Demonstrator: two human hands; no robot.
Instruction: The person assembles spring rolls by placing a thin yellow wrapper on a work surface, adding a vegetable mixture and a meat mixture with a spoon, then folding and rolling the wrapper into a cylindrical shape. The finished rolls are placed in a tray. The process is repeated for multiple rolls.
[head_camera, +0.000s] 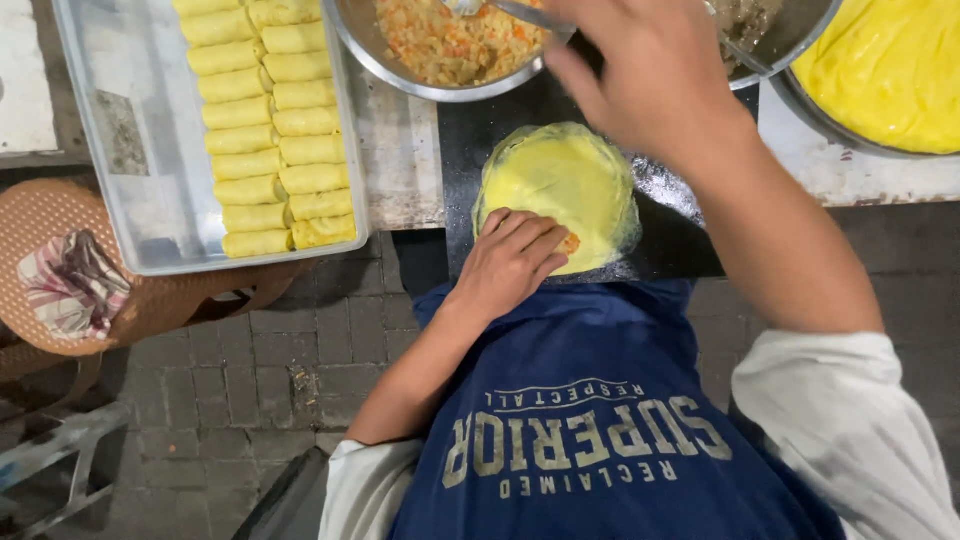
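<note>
A thin round yellow wrapper (565, 180) lies on a dark board (670, 250) in front of me. My left hand (510, 262) rests flat on its near edge, covering a bit of orange filling (570, 243). My right hand (650, 80) is raised over the far side of the board, fingers closed on a metal spoon (515, 12) that reaches into a steel bowl (390, 62) of chopped orange-and-white filling (450, 40).
A clear plastic tray (150, 200) at the left holds two rows of several rolled yellow rolls (265, 130). A pan (800, 105) with a stack of yellow wrappers (890, 70) sits at the top right. A woven stool with a cloth (70, 285) stands lower left.
</note>
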